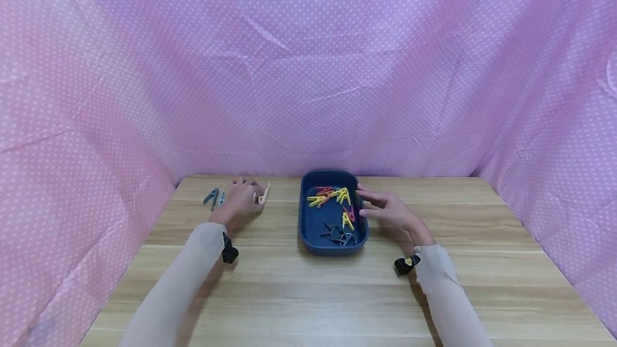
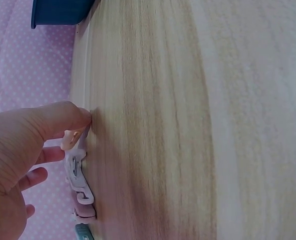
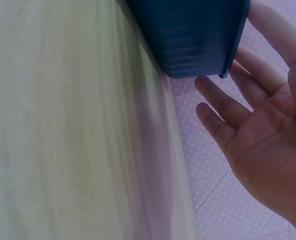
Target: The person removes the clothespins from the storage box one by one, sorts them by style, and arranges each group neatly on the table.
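At the left back of the table, my left hand [image 1: 243, 197] pinches a peach clothespin [image 2: 71, 139] between thumb and fingers. The clothespin [image 1: 264, 194] stands out on the hand's right side in the head view. Just beyond it in the left wrist view lie a white clothespin [image 2: 77, 175], a pink one [image 2: 84, 211] and a teal one [image 2: 83, 232]. My right hand [image 1: 392, 212] has its fingers spread, with fingertips at the right rim of a dark blue bin [image 1: 333, 251]. In the right wrist view that hand [image 3: 268, 120] holds nothing in its palm.
Inside the bin lie yellow clothespins [image 1: 347, 222], red ones [image 1: 349, 213] and dark clips with metal rings [image 1: 333, 232]. Blue clothespins [image 1: 211, 197] lie left of my left hand. A pink dotted curtain [image 1: 328, 95] surrounds the wooden table [image 1: 332, 299].
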Demonstrator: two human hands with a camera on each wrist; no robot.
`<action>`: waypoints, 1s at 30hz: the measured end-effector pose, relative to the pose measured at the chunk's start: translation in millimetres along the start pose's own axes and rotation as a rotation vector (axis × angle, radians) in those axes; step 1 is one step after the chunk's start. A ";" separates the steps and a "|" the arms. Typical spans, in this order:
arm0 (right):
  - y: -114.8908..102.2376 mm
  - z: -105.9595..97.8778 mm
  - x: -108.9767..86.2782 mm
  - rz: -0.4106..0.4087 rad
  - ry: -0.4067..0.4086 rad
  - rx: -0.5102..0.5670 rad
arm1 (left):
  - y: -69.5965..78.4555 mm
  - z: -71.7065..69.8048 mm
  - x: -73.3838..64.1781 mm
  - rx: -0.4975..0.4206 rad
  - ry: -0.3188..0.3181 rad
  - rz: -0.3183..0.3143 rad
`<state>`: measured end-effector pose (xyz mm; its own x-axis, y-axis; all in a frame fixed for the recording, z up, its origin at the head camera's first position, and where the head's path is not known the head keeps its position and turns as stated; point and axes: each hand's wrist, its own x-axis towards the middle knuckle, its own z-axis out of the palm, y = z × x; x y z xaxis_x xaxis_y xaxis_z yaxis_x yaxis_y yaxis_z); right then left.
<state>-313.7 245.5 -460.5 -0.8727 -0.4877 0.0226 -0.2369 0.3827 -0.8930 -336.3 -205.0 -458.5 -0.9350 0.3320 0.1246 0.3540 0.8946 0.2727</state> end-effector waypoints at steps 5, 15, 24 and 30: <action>0.7 0.7 0.3 -0.012 -0.001 0.004 | -1.4 1.0 0.8 -0.001 -0.008 0.000; 0.1 0.7 0.0 -0.024 -0.005 0.006 | -0.8 0.2 0.7 -0.009 -0.014 -0.001; -0.7 -0.4 0.7 0.001 0.008 -0.024 | -3.8 0.3 0.6 -0.037 -0.016 -0.010; 0.3 0.1 1.2 -0.017 0.000 -0.008 | -0.4 -2.8 -1.2 -0.024 0.001 0.002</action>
<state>-314.7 244.9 -460.7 -0.8684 -0.4945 0.0380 -0.2555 0.3804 -0.8888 -335.3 -206.6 -456.0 -0.9344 0.3332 0.1262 0.3561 0.8864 0.2957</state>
